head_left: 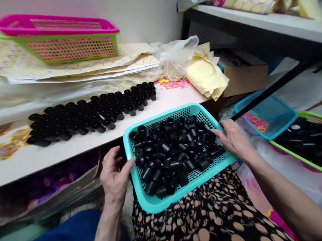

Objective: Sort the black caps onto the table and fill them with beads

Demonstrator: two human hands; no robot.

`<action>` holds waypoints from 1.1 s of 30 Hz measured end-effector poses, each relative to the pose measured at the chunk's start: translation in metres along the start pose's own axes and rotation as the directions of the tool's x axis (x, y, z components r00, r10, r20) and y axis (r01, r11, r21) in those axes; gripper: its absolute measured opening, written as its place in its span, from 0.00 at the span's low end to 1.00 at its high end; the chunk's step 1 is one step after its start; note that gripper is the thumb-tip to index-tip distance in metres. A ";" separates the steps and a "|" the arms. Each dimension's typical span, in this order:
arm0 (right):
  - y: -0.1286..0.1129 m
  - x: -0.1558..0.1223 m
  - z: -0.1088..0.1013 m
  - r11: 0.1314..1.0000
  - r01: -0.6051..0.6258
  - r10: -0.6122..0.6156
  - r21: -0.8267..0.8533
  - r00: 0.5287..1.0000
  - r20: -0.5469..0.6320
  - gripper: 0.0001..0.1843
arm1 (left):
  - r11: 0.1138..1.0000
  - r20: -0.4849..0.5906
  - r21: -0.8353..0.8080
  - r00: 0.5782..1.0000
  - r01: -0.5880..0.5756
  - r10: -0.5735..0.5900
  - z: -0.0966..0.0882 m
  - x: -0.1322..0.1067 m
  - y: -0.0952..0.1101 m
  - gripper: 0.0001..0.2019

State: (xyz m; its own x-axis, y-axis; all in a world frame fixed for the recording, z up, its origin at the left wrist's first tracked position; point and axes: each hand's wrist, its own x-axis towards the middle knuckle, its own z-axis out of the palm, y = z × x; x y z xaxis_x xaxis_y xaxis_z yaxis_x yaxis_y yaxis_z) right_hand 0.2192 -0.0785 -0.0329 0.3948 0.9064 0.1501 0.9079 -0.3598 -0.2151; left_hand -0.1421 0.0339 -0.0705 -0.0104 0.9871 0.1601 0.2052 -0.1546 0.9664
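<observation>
A turquoise plastic basket (155, 206), filled with loose black plastic caps (166, 148), rests on my lap, tilted a little. My right hand (235, 138) grips its right rim, with a finger reaching over the inner edge. At the left rim is my left hand (115, 175), its fingers apart and the thumb tip at the rim; whether it presses on the basket I cannot tell. Beyond the basket, several black caps (88, 114) stand upright in close rows on the pale tabletop (139, 123).
A pink basket (58, 23) nests in a green basket (75, 49) on printed paper sheets (94, 68). Small pink and yellow pieces (174, 82) lie by a clear plastic bag (176, 56). To the right are a blue basket (283, 117), more black parts (306, 139) and a slanted bar (268, 84).
</observation>
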 end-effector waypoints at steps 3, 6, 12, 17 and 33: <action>-0.026 0.004 -0.003 0.902 0.428 -0.428 0.065 0.904 -0.005 0.15 | 0.840 0.398 0.364 0.883 -0.402 0.249 -0.015 -0.011 0.030 0.29; -0.063 0.002 -0.007 0.634 0.724 -0.771 0.270 0.621 0.145 0.20 | 0.672 0.718 0.470 0.690 -0.572 0.085 -0.006 -0.029 0.053 0.36; -0.097 0.001 0.010 0.391 0.793 -0.915 0.467 0.280 0.291 0.17 | 0.591 0.692 0.611 0.718 -0.528 -0.074 0.043 -0.033 0.046 0.37; -0.071 0.033 0.019 0.482 0.792 -0.876 0.374 0.425 0.228 0.16 | 0.814 0.609 0.447 0.793 -0.372 0.028 0.081 0.010 0.042 0.23; -0.008 0.047 0.011 0.649 0.267 -0.522 0.713 0.837 0.161 0.17 | 0.978 0.532 0.183 0.846 -0.099 -0.014 0.081 0.036 0.072 0.09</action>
State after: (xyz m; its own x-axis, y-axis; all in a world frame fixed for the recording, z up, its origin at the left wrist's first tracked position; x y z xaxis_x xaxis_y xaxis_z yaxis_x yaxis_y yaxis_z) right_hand 0.2291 -0.0307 -0.0353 -0.1661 0.9827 0.0822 0.5940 0.1663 -0.7871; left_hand -0.0485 0.0621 -0.0113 0.5094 0.8604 0.0150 0.3807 -0.2409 0.8928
